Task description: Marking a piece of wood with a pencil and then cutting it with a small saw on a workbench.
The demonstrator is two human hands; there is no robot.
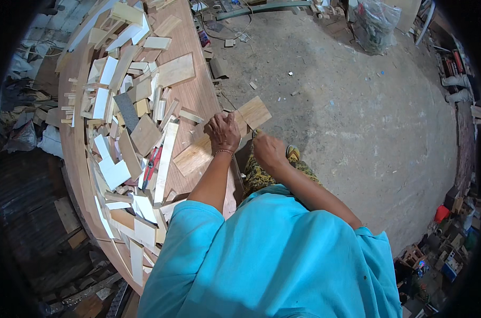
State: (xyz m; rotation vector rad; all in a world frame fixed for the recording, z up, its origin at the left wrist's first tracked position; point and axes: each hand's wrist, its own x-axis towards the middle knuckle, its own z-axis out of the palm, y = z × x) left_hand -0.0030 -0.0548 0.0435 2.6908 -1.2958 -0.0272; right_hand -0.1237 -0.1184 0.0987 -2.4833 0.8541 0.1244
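A light brown wooden board (193, 156) lies slantwise over the near-right edge of the workbench, its far end (256, 111) sticking out past the edge. My left hand (223, 131) presses down on the board with bent fingers and holds it against the bench. Just right of it, my right hand (270, 151) is closed round the handle of a tool, apparently a handsaw, at the board's near side. A bit of grey blade shows between my hands; most of the tool is hidden. A dark line crosses the board beside my left fingers.
Wood and white offcuts (113, 172) cover much of the workbench (195, 100). Red-handled pliers (151, 167) lie among them, beside a long pale strip (166, 161). Concrete floor (357, 132) stretches to the right, with clutter along its edges and a clear plastic bag (377, 24) at the back.
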